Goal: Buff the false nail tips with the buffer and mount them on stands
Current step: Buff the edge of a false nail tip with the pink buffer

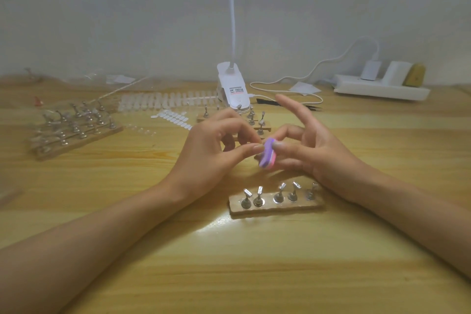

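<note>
We seem to be at a small home craft corner set up for nail work. We see a plain wooden worktop [102, 186] pushed against a bare pale wall [127, 20]. A white clip-on lamp [233, 89] stands at the back, and a white cable [318, 66] loops toward a power strip [379, 88] by the wall. Strips of false nail tips [165, 99] lie spread out, and small metal stands [277, 195] sit in rows on wooden blocks [275, 208], one close to us, more to the left
</note>
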`<state>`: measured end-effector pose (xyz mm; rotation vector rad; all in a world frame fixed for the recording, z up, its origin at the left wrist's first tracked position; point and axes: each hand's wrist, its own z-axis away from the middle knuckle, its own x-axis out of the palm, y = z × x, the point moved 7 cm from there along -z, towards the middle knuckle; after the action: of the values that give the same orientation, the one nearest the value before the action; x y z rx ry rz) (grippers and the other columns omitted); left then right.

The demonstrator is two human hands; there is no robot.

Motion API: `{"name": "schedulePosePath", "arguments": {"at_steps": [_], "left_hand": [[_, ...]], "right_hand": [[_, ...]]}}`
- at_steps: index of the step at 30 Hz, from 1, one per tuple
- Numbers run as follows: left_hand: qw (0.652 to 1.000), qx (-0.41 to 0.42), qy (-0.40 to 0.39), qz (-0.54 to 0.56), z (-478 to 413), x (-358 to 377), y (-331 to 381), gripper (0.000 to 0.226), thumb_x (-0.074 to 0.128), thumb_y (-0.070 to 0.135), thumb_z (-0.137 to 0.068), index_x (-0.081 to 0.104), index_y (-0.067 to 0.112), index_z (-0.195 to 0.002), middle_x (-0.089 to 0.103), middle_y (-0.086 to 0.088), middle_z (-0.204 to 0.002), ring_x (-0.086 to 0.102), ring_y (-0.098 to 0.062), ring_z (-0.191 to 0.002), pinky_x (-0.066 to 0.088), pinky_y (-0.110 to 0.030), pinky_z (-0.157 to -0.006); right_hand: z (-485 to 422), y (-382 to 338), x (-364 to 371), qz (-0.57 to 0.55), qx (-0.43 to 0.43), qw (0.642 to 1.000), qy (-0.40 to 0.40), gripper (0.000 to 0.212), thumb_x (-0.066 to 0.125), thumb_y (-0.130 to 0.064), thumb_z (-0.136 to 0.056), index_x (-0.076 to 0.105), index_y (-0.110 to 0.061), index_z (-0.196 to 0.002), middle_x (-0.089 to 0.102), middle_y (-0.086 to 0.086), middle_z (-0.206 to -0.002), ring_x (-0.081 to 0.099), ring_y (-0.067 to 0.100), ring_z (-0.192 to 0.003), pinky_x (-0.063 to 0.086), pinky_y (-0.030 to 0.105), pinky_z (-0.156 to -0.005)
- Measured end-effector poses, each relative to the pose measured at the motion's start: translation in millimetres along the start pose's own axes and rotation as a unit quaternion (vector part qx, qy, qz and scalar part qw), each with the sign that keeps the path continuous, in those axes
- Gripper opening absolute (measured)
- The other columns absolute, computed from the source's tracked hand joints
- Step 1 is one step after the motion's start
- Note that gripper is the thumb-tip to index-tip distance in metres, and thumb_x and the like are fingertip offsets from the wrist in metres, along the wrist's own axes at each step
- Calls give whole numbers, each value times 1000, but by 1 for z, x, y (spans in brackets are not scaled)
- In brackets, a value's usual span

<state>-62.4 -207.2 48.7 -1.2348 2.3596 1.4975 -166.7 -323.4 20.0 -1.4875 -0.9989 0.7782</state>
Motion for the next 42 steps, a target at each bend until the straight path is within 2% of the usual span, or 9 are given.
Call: {"name": "schedulePosePath", "arguments": {"at_steps": [6, 10, 19, 23, 27, 31, 34, 37, 42], "left_hand": [[1000, -9, 0, 2, 0, 0, -2, 15, 80, 19, -79, 70, 29, -76, 62, 7, -85, 51, -3, -63, 40, -10, -64], [1000, -13, -3, 7, 0, 0, -2, 13, 79, 22, -78, 69, 30, -75, 61, 7, -85, 51, -3, -63, 40, -10, -64], [1000, -18, -2, 7, 0, 0, -4, 11, 79, 20, -80, 71, 26, -77, 62, 5, -85, 53, -2, -66, 41, -10, -65], [999, -26, -4, 23, -1, 0, -5, 9, 79, 20, -78, 71, 24, -76, 63, 3, -86, 52, -2, -64, 42, -12, -66], [1000, -15, -2, 15, -2, 0, -4, 9, 79, 17, -79, 71, 22, -77, 63, 3, -84, 54, -2, -66, 43, -13, -67], [999, -20, -2, 25, -2, 0, -6, 7, 79, 19, -78, 72, 20, -78, 65, 0, -86, 53, -3, -65, 44, -15, -67], [999, -20, 7, 37, -3, -2, -6, 6, 79, 17, -78, 73, 16, -78, 65, -1, -84, 55, -3, -66, 44, -16, -67], [999, -20, -7, 39, -2, 1, -6, 7, 80, 15, -78, 73, 18, -77, 65, 1, -84, 55, -2, -67, 44, -15, -66], [999, -22, -1, 39, -3, -1, -7, 5, 79, 18, -78, 74, 18, -78, 65, 5, -83, 55, -3, -67, 44, -16, -67]], "right_hand": [[1, 0, 2, 9, 1, 1000, -18, 83, 68, -7, -80, 32, -29, -152, 63, 14, -95, 73, 29, -88, 61, 38, -76], [-1, 0, -9, -16, -3, 999, 42, 80, 66, -9, -79, 34, -22, -151, 62, 19, -96, 72, 22, -88, 59, 31, -73], [2, 0, 3, 12, 1, 1000, -29, 80, 69, -7, -81, 36, -29, -150, 63, 12, -94, 73, 30, -87, 60, 38, -77], [0, 0, -13, -34, -16, 998, 50, 78, 66, -7, -79, 36, -20, -150, 63, 11, -90, 73, 22, -84, 60, 31, -72], [3, -1, 4, 20, -11, 999, -32, 78, 69, -8, -81, 37, -28, -149, 64, 11, -94, 73, 29, -87, 60, 38, -77], [1, -2, -11, -25, -23, 998, 44, 77, 65, -7, -79, 37, -20, -149, 60, 12, -93, 73, 23, -86, 60, 32, -71], [3, -2, 3, 18, -26, 999, -36, 75, 68, -6, -85, 37, -27, -150, 62, 12, -97, 72, 26, -92, 60, 39, -81], [2, -3, -8, 9, -32, 999, 28, 78, 68, -10, -81, 36, -24, -150, 60, 10, -95, 72, 22, -91, 60, 33, -78], [1, -3, -2, 26, -42, 999, -11, 76, 66, -8, -84, 35, -28, -150, 62, 9, -97, 72, 28, -93, 59, 40, -86]]}}
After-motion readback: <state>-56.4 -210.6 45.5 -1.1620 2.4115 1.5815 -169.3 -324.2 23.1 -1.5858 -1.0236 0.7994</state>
